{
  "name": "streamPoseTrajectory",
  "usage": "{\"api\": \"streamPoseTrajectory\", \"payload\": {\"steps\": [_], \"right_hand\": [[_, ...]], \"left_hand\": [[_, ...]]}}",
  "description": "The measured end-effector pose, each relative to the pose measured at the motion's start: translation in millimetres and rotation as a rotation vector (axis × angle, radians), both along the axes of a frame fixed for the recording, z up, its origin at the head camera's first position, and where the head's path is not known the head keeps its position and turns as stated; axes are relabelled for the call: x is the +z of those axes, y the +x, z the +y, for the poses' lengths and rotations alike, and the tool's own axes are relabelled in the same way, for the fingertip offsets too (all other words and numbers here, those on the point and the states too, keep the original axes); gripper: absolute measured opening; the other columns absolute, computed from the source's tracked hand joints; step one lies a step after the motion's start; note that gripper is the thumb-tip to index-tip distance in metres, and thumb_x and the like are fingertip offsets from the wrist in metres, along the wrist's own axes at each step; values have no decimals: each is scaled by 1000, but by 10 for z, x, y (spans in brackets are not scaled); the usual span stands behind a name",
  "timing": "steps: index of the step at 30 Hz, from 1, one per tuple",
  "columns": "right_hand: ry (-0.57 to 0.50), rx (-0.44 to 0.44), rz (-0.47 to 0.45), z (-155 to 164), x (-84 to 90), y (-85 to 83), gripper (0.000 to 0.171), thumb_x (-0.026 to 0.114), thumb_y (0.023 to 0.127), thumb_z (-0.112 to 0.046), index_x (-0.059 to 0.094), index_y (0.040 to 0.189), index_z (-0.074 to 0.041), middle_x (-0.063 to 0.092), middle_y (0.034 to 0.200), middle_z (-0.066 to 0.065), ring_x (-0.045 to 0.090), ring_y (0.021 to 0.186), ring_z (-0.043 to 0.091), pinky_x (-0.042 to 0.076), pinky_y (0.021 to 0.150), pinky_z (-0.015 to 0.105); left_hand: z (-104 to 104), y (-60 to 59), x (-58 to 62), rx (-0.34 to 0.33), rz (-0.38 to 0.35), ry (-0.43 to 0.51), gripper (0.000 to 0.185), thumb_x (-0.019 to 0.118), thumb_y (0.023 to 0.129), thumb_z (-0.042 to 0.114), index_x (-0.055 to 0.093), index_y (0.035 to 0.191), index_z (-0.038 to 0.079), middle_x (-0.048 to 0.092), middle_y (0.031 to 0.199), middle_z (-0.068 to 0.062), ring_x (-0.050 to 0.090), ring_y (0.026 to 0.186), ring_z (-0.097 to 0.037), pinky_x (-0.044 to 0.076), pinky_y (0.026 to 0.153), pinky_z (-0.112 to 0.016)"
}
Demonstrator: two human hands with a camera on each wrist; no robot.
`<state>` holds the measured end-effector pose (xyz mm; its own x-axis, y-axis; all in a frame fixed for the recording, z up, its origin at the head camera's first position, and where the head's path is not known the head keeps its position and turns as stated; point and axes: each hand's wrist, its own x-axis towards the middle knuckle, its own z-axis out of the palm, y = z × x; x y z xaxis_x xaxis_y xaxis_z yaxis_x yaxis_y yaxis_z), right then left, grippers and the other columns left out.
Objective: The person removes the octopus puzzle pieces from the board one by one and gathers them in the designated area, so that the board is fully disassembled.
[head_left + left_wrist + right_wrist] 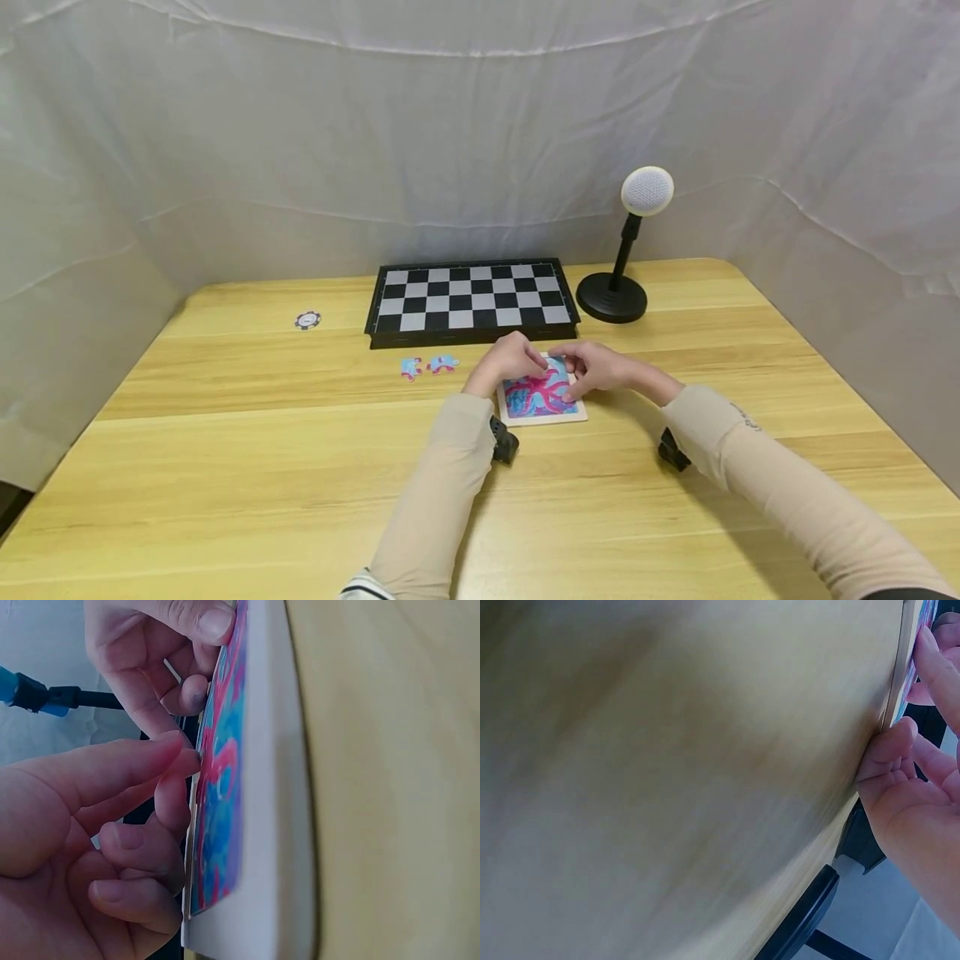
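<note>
Pale, creased cloth hangs around a wood-grain surface [285, 483]. At its far side are a black-and-white chessboard [471, 297], a black stand [612, 298] with a round white head, just right of it, and a chip [307, 320] off to the left. The puzzle [536, 398] lies flat before the chessboard, its pink and blue picture framed by a pale border. The left hand [512, 360] reaches over it, thumb and forefinger tips together at the picture; I cannot tell whether they pinch anything. The right hand [600, 367] grips the right side, thumb on the picture, fingers bent along the edge. Two loose pieces [442, 363] lie to the left.
</note>
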<state>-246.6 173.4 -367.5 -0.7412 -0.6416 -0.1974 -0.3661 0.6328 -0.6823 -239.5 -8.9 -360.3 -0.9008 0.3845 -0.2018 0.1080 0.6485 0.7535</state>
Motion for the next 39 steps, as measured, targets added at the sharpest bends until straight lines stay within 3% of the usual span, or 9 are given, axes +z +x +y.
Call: {"api": "streamPoseTrajectory", "payload": {"steps": [15, 21, 30, 39], "right_hand": [[-14, 5, 0, 1, 3, 8, 66, 75, 72, -12, 42, 125, 10, 43, 73, 5, 40, 59, 16, 32, 52, 21], [-8, -2, 7, 2, -7, -1, 68, 74, 72, -11, 39, 126, 11, 44, 73, 6, 40, 60, 16, 32, 52, 22], [-54, 45, 21, 32, 2, 4, 74, 76, 71, -24, 37, 125, 10, 44, 75, 7, 40, 61, 16, 33, 53, 25], [4, -14, -4, -2, -2, -7, 72, 75, 71, -11, 36, 127, 10, 43, 76, 6, 39, 62, 16, 32, 53, 23]], "left_hand": [[38, -8, 2, 7, 9, -28, 8, 68, 77, 9, 71, 79, 3, 60, 65, -1, 46, 55, -11, 37, 49, -20], [45, -8, 7, 32, 6, -28, 8, 67, 78, 9, 71, 81, 3, 60, 68, -1, 47, 55, -10, 38, 49, -20], [46, -3, -3, 62, -1, 0, 7, 67, 78, 9, 70, 80, 3, 59, 68, -1, 47, 55, -11, 38, 48, -20], [51, 18, 2, 88, 7, 27, 6, 69, 76, 8, 68, 74, 2, 60, 70, -1, 51, 64, -13, 41, 55, -22]]}}
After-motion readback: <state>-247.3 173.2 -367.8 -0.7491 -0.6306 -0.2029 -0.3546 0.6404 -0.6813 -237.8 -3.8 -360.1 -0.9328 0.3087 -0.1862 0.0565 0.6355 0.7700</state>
